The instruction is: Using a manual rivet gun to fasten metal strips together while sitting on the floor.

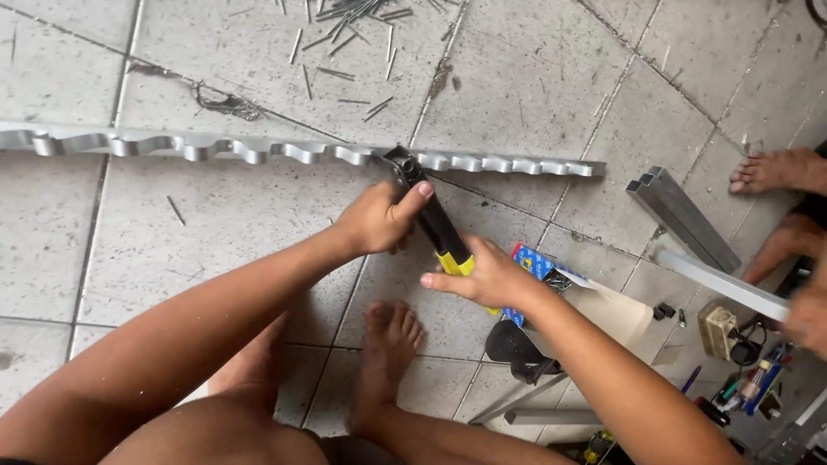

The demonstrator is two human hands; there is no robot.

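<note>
Grey tiled floor is seen, strewn with thin metal rods (349,26) at the top. A wavy metal strip (258,151) is laid across it, left to right. The left hand (376,220) is closed around the upper body of a black-and-yellow hand tool (433,222), whose head is set on the strip's edge. The right hand (482,275) is wrapped on the yellow handle end. A crimping or riveting step is judged in hand; a firm squeeze is called for next. Square metal tubes (680,215) are lying at right, beside another person's foot (775,170).

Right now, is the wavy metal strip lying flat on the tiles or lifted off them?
Lying flat: the wavy metal strip rests along the tiled floor, tool at its edge.
</note>
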